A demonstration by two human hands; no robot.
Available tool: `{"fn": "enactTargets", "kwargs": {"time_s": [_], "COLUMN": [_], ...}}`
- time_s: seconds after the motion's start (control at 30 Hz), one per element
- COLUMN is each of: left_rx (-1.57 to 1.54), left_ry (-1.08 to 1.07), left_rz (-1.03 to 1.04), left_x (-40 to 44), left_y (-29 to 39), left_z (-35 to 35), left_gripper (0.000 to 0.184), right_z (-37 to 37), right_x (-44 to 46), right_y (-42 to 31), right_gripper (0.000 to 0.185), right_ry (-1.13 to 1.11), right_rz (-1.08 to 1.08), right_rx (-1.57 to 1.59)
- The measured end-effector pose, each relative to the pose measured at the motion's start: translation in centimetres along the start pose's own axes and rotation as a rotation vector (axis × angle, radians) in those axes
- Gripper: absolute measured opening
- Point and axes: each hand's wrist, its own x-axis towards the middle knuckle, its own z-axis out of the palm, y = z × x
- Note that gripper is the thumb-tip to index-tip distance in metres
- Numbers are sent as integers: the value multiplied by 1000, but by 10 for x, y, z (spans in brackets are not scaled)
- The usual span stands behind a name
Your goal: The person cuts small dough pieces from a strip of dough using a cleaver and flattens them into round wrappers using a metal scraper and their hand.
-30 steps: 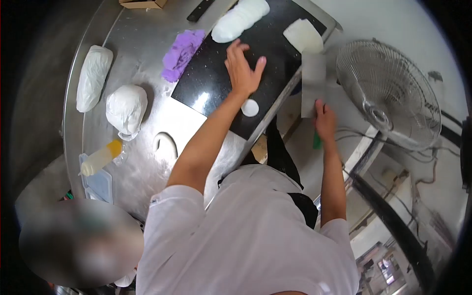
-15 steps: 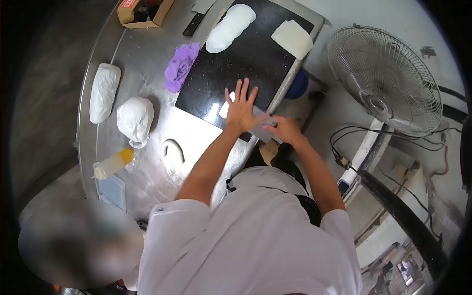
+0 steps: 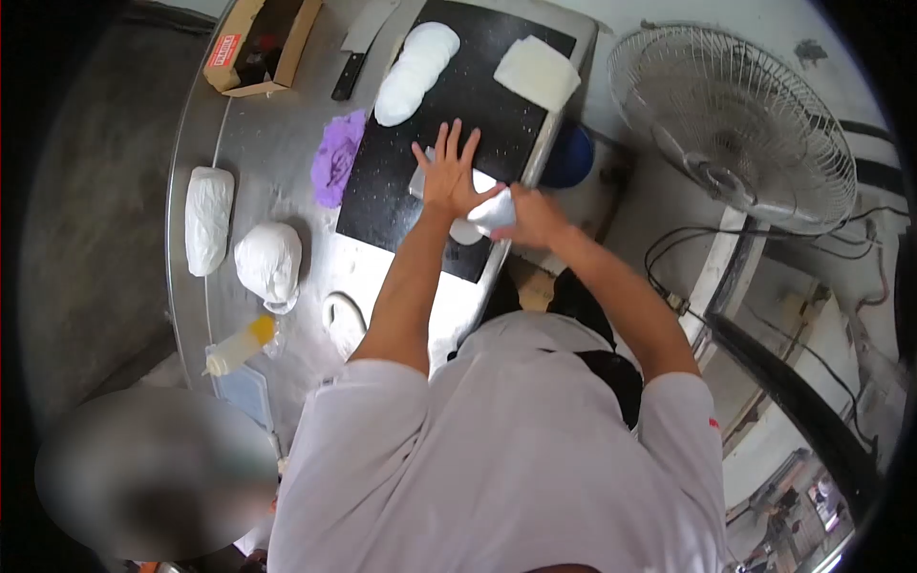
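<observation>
My left hand (image 3: 447, 181) lies flat, fingers spread, on the broad metal blade of a cleaver (image 3: 492, 208) over the black board (image 3: 382, 205). My right hand (image 3: 537, 218) is closed round the cleaver's handle end at the board's right edge; the handle itself is hidden. Just below the blade, a small white dough piece (image 3: 465, 232) shows on the board. Farther up lie overlapping round white dough wrappers (image 3: 417, 72) and a squarish off-white cloth or sheet (image 3: 538, 74), whose kind I cannot tell.
Left of the board lie a purple cloth (image 3: 337, 158) and a black-handled cleaver (image 3: 350, 76). White wrapped bundles (image 3: 209, 220), a yellow-capped bottle (image 3: 239, 346) and a cardboard box (image 3: 287, 67) stand on the steel table. A fan (image 3: 731, 129) stands at right; a person (image 3: 158, 473) is lower left.
The cleaver blade has turned and moved up and left over the board. My left hand has shifted slightly up with it; my right hand has moved up. The camera view has shifted too.
</observation>
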Motion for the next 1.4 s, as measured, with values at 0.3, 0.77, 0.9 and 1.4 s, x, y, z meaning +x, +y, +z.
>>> {"fn": "enactTargets", "kwargs": {"time_s": [0.3,0.77,0.9,1.4], "left_rx": [7,-12,-4,-12], "left_ry": [-83,-139,-10,-41], "left_rz": [157,310,292,144], "left_x": [-11,-4,33,9], "left_y": [12,3,-7,21], "left_z": [-2,1,-1,1], "left_gripper": [112,115,108,114], "right_z": [34,29,17,-19], "right_x": [-33,-29,2,-3], "right_y": [11,9,14,32], "right_gripper": [82,80,77,79], "right_ry": [-93,-95,27,-131], "right_rz": [129,157,54,-30], "right_rx": [138,146,86,89]}}
